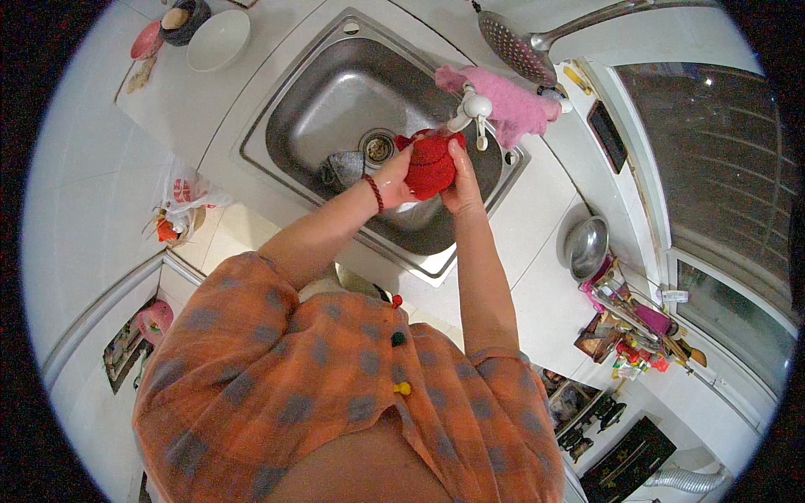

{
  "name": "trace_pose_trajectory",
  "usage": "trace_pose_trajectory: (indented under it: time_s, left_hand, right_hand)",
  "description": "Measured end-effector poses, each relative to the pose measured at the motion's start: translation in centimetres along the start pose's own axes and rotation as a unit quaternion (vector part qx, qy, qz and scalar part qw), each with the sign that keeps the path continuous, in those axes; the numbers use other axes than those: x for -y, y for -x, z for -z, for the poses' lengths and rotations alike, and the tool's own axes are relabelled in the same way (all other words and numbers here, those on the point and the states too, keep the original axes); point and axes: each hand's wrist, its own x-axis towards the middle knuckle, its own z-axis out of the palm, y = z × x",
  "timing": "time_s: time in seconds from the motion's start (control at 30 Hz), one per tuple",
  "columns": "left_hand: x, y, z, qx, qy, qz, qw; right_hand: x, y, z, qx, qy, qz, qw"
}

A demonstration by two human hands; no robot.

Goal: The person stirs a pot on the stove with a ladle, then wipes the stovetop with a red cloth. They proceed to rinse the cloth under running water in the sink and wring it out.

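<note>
Both my hands hold a bunched red cloth (430, 166) over the steel sink (289, 113), just below the spout of a white faucet (476, 106). My left hand (392, 178), with a dark red braided bracelet at its wrist, grips the cloth's left side. On the other side my right hand (463, 183) is closed round it, thumb on top. Wet skin shines on the left hand. Beside the drain (378, 147) lies a dark grey crumpled item (343, 170); its kind is unclear. A pink cloth (513, 104) drapes over the faucet's body.
White bowl (219, 40), dark bowl (184, 23) and pink dish (147, 40) stand at the far left. A skimmer (516, 46) lies behind the faucet. To the right are a metal bowl (586, 249) and a cluster of utensils (637, 318). A plastic bag (186, 193) hangs at left.
</note>
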Motion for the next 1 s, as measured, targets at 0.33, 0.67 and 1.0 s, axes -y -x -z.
trace_pose_trajectory:
  time_s: [0.33, 0.67, 1.0]
  left_hand:
    - [-2.6, 2.6, -0.1, 0.037, -0.028, 0.047, 0.998]
    - [-1.4, -0.5, -5.1, -0.227, -0.213, -0.297, 0.903]
    - [-3.2, -0.5, -2.9, -0.179, -0.629, -0.399, 0.642]
  right_hand:
    - [-1.4, 0.3, -2.2, -0.126, 0.397, 0.287, 0.863]
    - [-2.0, -1.9, -3.6, -0.187, 0.189, 0.255, 0.930]
    - [-1.4, -3.9, -2.7, -0.130, -0.099, 0.037, 0.986]
